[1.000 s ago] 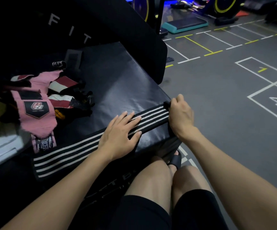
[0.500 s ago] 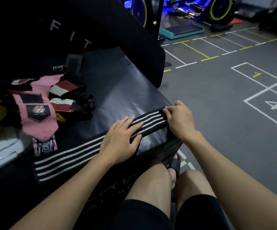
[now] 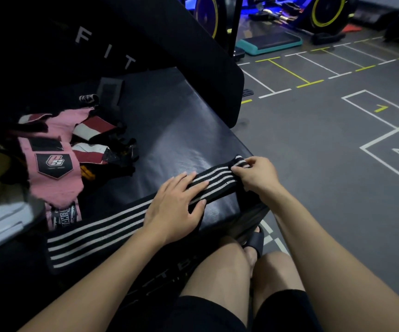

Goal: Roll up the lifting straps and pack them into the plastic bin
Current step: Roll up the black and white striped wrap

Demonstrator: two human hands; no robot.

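One black strap point(image 3: 102, 233) with four white stripes lies flat along the near edge of one black padded box point(image 3: 169, 130). It runs from the lower left up to the box's right corner.

Hands: two, apart from each other, both on this strap.
- The left hand point(image 3: 177, 207) lies palm down on the strap near its middle, fingers straight and slightly spread, pressing it onto the pad.
- The right hand point(image 3: 257, 174) sits at the strap's right end, at the box corner. Its fingers and thumb are curled and pinch the end, which is turned up into a small fold or first roll (the number of turns cannot be told).

Left of the strap, on the same box top, lies one loose pile of further straps point(image 3: 57, 164): one pink wrap with a dark badge, at least two red-and-white pieces, and dark items that cannot be counted.

At the far left edge, one pale container point(image 3: 0, 221) shows in part; whether this is the plastic bin cannot be told.

Behind the box stands one black pad point(image 3: 146, 37) lettered "FIT". The grey floor point(image 3: 313, 152) carries painted lines and the digits 1 and 4.
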